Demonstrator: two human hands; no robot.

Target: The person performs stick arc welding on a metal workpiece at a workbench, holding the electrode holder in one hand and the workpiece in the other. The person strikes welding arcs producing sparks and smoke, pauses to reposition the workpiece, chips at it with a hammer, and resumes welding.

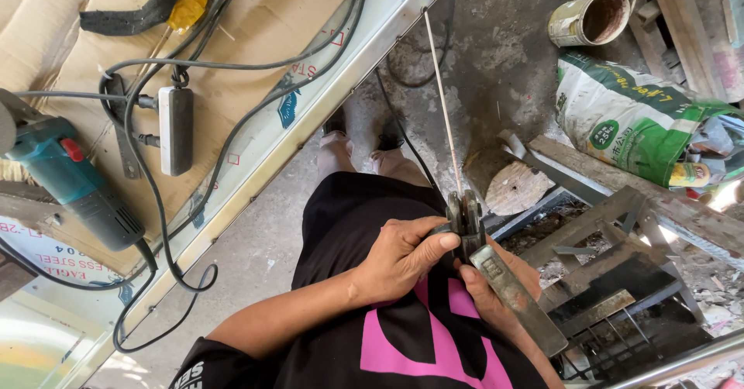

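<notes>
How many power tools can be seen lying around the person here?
1. A teal and grey angle grinder lies on the cardboard at the left edge, its cable running off below. Others may sit out of frame or under the clutter.

Left hand (403,257) curled closed, thumb forward; right hand (484,296) beneath it, mostly hidden, seemingly gripping.

A teal angle grinder (74,184) lies on the cardboard-covered bench (256,25), near a grey power strip (176,129) with black cables. On the concrete floor sit a rusty open tin can (590,18), a green-and-white sack (632,118) and a round wooden log stump (508,184).
</notes>
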